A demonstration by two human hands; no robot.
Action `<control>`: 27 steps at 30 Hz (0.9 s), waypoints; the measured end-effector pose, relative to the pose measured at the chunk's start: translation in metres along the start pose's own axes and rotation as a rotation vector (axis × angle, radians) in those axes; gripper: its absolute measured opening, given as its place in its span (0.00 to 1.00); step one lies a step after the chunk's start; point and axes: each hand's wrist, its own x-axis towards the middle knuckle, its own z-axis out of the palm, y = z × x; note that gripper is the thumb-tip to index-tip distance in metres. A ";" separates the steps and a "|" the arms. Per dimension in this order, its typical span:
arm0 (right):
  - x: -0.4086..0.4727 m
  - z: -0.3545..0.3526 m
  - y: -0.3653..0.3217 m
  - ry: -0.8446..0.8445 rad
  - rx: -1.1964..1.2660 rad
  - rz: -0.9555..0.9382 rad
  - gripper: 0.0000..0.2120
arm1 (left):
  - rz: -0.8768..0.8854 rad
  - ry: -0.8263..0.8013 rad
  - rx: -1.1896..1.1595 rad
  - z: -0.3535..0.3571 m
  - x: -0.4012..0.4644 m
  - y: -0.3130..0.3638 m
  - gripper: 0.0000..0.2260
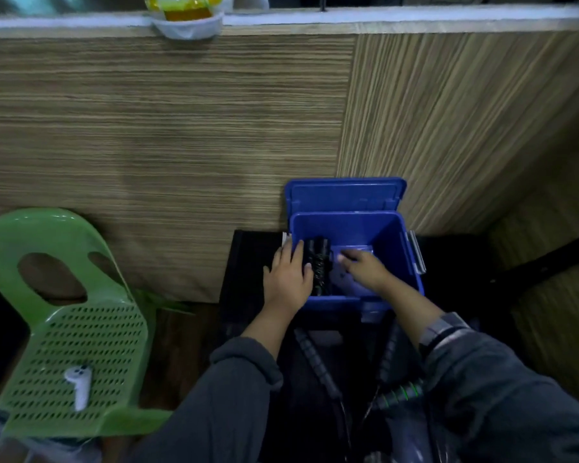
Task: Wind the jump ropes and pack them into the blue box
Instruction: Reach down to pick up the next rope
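The blue box stands open on a dark surface, its lid tipped back against the wooden panel. A wound black jump rope lies inside along the left wall. My left hand rests over the box's left rim, its fingers stretched toward that bundle. My right hand reaches inside the box just right of the bundle; its fingertips are blurred over a pale patch on the floor. Loose rope handles lie near my lap: a grey one and a green-striped one.
A green plastic chair stands at the left with a white controller on its seat. A wooden panel wall rises behind the box, with a white bowl on its ledge. My grey sleeves fill the lower frame.
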 end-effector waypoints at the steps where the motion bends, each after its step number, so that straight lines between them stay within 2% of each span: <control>1: -0.008 -0.005 0.001 0.025 -0.007 -0.012 0.18 | -0.009 -0.007 -0.006 0.003 -0.007 0.002 0.25; 4: -0.028 -0.015 0.007 0.114 0.047 -0.027 0.17 | -0.045 -0.028 -0.039 0.009 -0.028 0.007 0.25; 9: -0.077 -0.020 0.028 0.270 0.077 -0.069 0.15 | -0.056 0.031 -0.132 0.029 -0.070 0.016 0.24; 13: -0.118 -0.015 0.053 0.483 0.009 -0.190 0.16 | 0.009 -0.013 -0.091 0.051 -0.107 0.022 0.27; 15: -0.132 -0.010 0.066 0.532 -0.021 -0.202 0.18 | 0.052 -0.016 -0.100 0.059 -0.118 0.020 0.29; 19: -0.148 0.006 0.086 0.523 0.033 -0.166 0.22 | 0.088 -0.082 -0.018 0.067 -0.130 0.011 0.30; 23: -0.155 0.028 0.090 0.471 0.025 -0.091 0.26 | 0.015 -0.239 0.018 0.076 -0.139 0.001 0.28; 27: -0.156 0.044 0.096 0.269 -0.076 0.139 0.26 | -0.100 -0.381 -0.011 0.086 -0.147 -0.009 0.26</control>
